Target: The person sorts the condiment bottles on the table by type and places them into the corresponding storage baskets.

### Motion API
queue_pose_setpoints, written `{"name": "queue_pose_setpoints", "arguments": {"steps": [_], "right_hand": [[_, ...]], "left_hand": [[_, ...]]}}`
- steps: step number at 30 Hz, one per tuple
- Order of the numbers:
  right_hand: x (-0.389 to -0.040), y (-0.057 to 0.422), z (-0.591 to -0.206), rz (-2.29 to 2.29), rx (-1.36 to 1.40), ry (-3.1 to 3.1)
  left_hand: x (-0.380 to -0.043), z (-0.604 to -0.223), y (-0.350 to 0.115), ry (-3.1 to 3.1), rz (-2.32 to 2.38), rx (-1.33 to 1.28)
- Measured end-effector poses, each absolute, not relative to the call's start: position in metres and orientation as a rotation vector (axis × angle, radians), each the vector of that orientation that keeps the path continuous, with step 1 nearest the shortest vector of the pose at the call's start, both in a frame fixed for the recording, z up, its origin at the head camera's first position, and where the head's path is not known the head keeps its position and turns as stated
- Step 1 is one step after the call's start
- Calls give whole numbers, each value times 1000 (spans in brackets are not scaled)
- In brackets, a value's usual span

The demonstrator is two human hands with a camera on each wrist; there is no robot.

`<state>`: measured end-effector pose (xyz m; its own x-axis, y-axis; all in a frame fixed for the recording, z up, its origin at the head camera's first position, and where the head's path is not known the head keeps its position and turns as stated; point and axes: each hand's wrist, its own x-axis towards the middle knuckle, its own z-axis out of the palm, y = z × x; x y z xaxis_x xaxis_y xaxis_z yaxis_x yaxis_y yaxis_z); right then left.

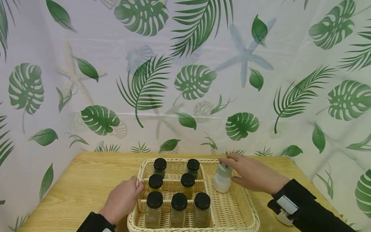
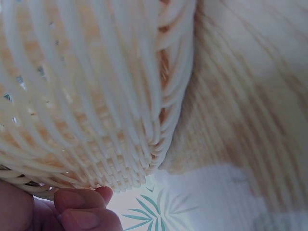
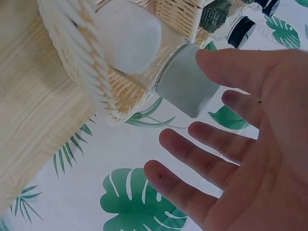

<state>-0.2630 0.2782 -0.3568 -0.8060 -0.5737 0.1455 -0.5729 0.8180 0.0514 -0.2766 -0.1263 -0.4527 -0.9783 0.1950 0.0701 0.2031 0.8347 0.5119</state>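
Note:
A woven wicker basket (image 1: 229,219) with dividers stands on the table. My left hand (image 1: 123,198) grips its left rim, with the thumb on top; in the left wrist view curled fingertips (image 2: 86,216) lie against the weave. In the right compartment is a clear jar (image 1: 222,183) with white contents and a pale green lid (image 3: 187,79). Beside that lid is my right hand (image 1: 252,172), its fingers straight and spread. The thumb overlaps the lid's edge in the right wrist view, and no finger curls round the jar.
Several black-lidded spice jars (image 1: 179,203) fill the left compartments in three rows. A round pale object (image 1: 283,219) lies partly hidden under the right wrist. The wooden table (image 1: 78,180) backs onto a leaf-patterned cloth (image 1: 188,135).

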Motion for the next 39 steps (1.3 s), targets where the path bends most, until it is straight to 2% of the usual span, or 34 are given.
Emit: {"name": "queue_pose_setpoints", "arguments": {"steps": [9,27,39], "right_hand": [[-246,297,-350,-4,822,-2861],[-210,373,-345,-41,516,-3054],[-210,410,-354,82,385,-3290]], "left_hand": [[-278,-453,-124,-3000,-840,-318],[-277,-451,-122,-2998,-817,-332],[-277,-452,-125,-2998,-834,-317]]}}
